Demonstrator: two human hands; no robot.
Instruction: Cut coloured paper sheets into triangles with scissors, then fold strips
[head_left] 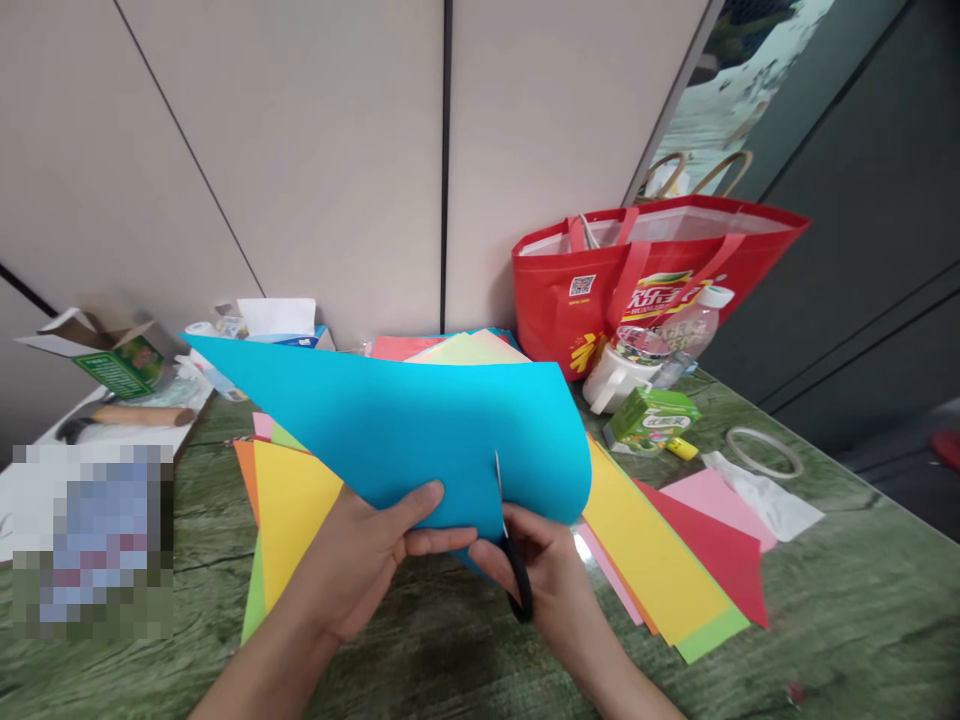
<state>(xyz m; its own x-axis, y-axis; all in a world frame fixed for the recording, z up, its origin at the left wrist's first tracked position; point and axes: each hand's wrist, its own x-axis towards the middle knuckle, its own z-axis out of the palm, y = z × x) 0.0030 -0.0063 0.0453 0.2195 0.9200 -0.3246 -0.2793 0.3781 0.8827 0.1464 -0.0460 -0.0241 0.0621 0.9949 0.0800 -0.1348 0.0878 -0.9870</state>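
A large sheet of blue paper point(390, 420) is held up over the table, its right side curling round. My left hand point(375, 550) pinches its lower edge, thumb on the face toward me and fingers partly behind. Black-handled scissors point(519, 580) are in my right hand point(551, 570), with a blade showing against the blue sheet near its lower edge. How far the cut runs is hard to make out. Under the blue sheet lie yellow sheets point(660, 560), fanned with orange, pink and green ones on both sides.
A red shopping bag point(555, 300) stands at the back right, near a white mug point(611, 375), a plastic bottle point(694, 325) and a green carton point(652, 418). A tape roll point(765, 452) lies further right. At left are an open green box point(124, 365) and a wooden-handled tool point(142, 414).
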